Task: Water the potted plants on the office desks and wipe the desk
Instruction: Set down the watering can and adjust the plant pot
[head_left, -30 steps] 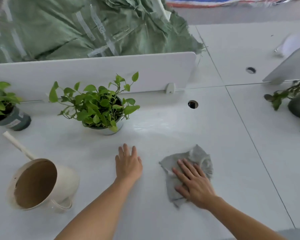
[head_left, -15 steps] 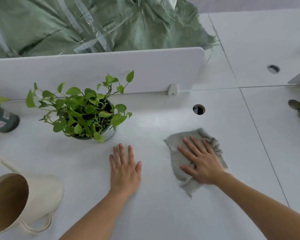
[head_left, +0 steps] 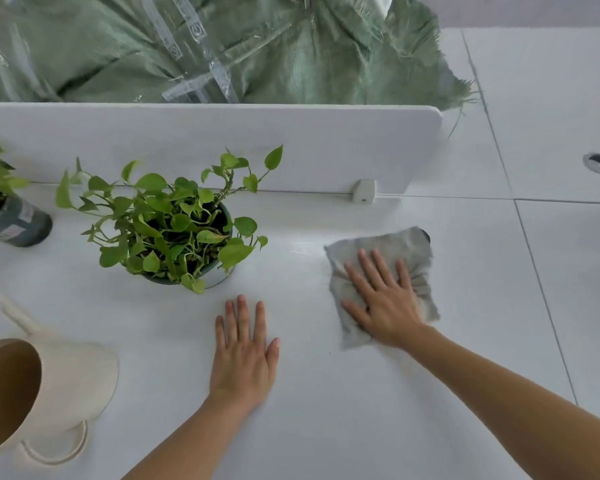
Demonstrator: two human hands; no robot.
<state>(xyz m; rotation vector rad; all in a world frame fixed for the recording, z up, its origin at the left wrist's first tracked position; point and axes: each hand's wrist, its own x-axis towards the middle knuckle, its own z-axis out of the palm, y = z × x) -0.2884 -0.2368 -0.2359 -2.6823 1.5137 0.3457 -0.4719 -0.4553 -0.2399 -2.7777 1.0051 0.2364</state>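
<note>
Our right hand (head_left: 385,306) lies flat on a crumpled grey cloth (head_left: 413,251), fingers straight and spread, pressing it onto the smooth white desk (head_left: 326,410). The cloth sits right of centre, near the low white divider panel (head_left: 222,147), and its far corner covers most of a round dark cable hole (head_left: 425,234). Our left hand (head_left: 243,355) rests palm down on the bare desk, fingers straight and close together, holding nothing, apart from the cloth.

Just beyond its fingertips stands a leafy green potted plant (head_left: 174,230) in a pale round pot, its leaves overhanging the near rim. Further left, a second plant in a dark green pot (head_left: 18,223) is cut off by the frame edge. At the near left sits a cream plastic watering can (head_left: 66,382), its wide mouth toward us. A small white clip (head_left: 363,191) sits at the panel's foot. Behind the panel lies a bulky green woven sack (head_left: 222,46) strapped with clear tape. Another round hole (head_left: 599,163) shows on the neighbouring desk, far right.
</note>
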